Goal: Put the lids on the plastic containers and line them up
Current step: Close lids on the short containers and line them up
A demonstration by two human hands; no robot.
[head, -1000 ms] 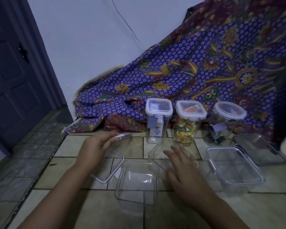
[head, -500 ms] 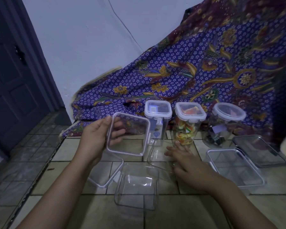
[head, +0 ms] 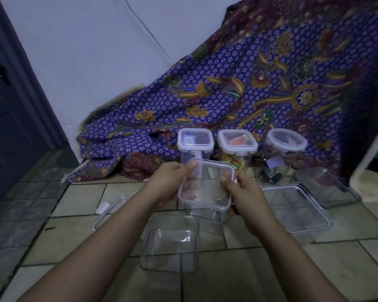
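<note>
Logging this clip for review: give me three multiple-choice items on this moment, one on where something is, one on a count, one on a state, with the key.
1. Where is the square clear lid?
A. Flat on the floor tiles
B. Held between both hands over a clear container
C. On the patterned cloth

2. How many lidded containers stand in the row by the cloth?
A. Three
B. One
C. Five

3. What state is the nearest square container in?
A. Closed with a lid
B. Full of sweets
C. Open and empty

Key:
1 B, the left hand and right hand grip its opposite edges above a clear container.
2 A, the square-lidded one, the one with colourful contents and the round-lidded one.
3 C, the rim is bare and the tiles show through it.
</note>
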